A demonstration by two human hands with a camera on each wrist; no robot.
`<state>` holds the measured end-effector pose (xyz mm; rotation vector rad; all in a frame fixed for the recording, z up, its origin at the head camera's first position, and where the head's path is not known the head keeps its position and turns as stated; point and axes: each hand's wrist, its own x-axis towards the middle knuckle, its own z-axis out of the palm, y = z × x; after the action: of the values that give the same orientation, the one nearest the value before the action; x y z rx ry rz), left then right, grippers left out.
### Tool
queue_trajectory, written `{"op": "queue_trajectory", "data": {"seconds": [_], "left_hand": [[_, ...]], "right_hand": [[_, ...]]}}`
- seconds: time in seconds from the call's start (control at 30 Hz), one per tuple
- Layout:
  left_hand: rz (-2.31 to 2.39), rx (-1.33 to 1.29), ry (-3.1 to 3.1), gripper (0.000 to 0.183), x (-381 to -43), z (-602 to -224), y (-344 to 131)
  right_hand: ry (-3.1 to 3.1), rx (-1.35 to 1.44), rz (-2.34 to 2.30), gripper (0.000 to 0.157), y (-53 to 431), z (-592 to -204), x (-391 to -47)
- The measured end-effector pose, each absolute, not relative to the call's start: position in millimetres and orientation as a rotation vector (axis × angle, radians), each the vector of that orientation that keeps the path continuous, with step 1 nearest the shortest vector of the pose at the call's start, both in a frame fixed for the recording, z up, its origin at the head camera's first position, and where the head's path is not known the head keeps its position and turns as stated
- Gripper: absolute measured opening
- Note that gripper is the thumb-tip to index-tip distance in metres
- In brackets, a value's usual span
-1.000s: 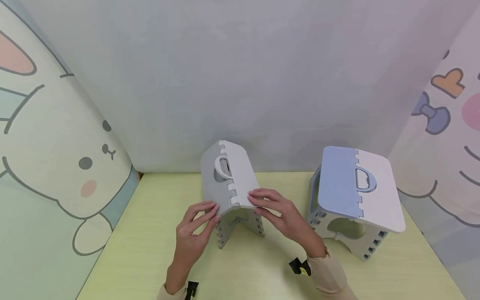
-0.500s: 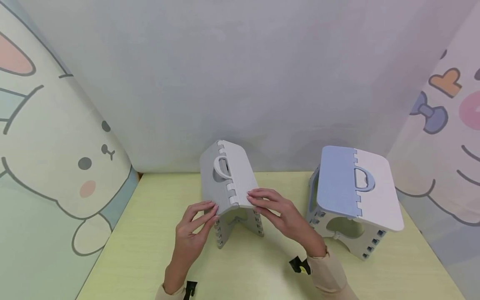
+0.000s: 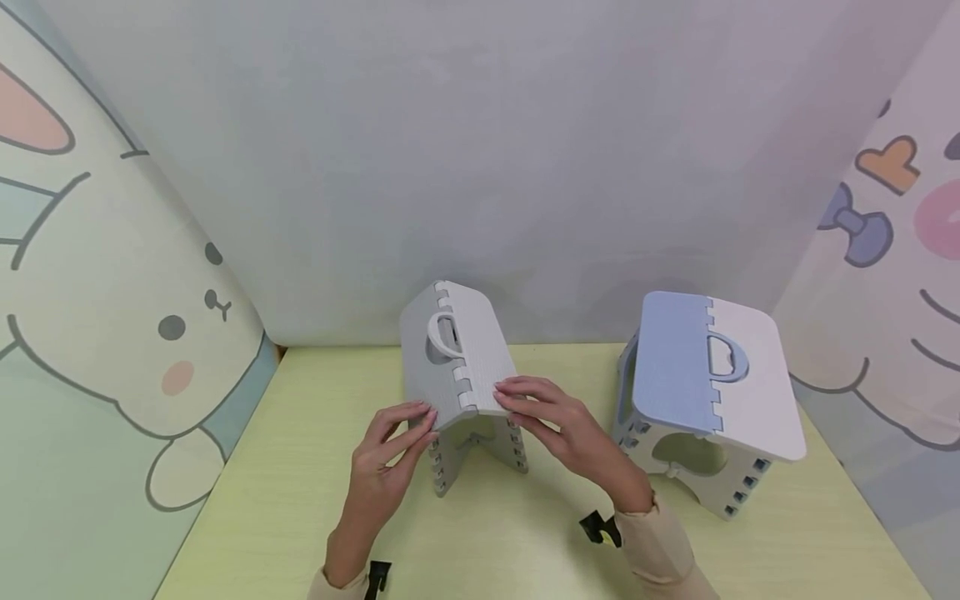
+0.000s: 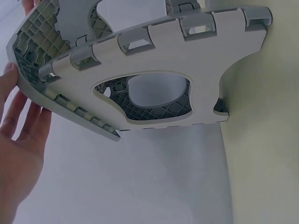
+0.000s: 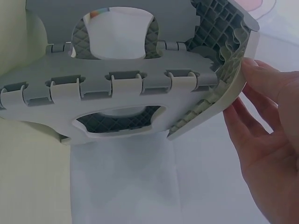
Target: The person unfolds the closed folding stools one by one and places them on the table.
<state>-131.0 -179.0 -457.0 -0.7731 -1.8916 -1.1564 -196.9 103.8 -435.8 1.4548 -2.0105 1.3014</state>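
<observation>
A grey and white folding stool (image 3: 487,342) stands partly folded on the table, its two seat halves sloping down from the hinged middle like a roof. A white loop handle (image 3: 442,333) sits at the seam. My left hand (image 3: 382,462) pinches the front corner of the grey half, thumb underneath and fingers on top. On the white half's front edge, my right hand (image 3: 566,425) has the same kind of pinch. Both wrist views show the ribbed underside and hinged legs (image 4: 205,60); in the right one the thumb (image 5: 261,77) lies against the ribbed side.
To the right stands a blue and white folding stool (image 3: 678,358), unfolded, with a blue handle (image 3: 738,358). The pale yellow-green table (image 3: 315,400) ends at a plain light backdrop (image 3: 480,167). Side panels with cartoon animals (image 3: 112,333) flank it. Black straps (image 3: 600,529) show at the wrists.
</observation>
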Motion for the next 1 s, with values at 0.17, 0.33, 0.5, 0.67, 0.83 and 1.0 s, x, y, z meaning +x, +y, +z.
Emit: {"op": "queue_trajectory", "data": {"seconds": [0.17, 0.33, 0.5, 0.67, 0.83, 1.0], "left_hand": [[-1.169, -0.800, -1.884, 0.025, -131.7, -456.5, -180.1], [-1.149, -0.820, -1.870, 0.025, -132.8, -454.9, -181.3], [-1.126, -0.826, -1.872, 0.025, -133.0, -453.3, -181.0], [-1.095, -0.843, -1.867, 0.025, -133.5, -451.7, -181.4], [-1.067, -0.848, -1.863, 0.025, -133.5, -450.6, -181.9], [-1.054, -0.842, -1.861, 0.026, -133.2, -449.4, -181.9]], "right_hand": [[-2.006, 1.466, 1.295, 0.054, 104.5, -436.4, -197.6], [-1.984, 1.482, 1.279, 0.055, 104.1, -435.6, -197.8], [-2.002, 1.470, 1.258, 0.058, 104.5, -434.6, -197.1], [-2.029, 1.457, 1.234, 0.060, 104.8, -433.6, -195.8], [-2.042, 1.452, 1.222, 0.056, 104.7, -433.0, -195.2], [-2.041, 1.448, 1.219, 0.055, 104.7, -432.4, -195.3]]}}
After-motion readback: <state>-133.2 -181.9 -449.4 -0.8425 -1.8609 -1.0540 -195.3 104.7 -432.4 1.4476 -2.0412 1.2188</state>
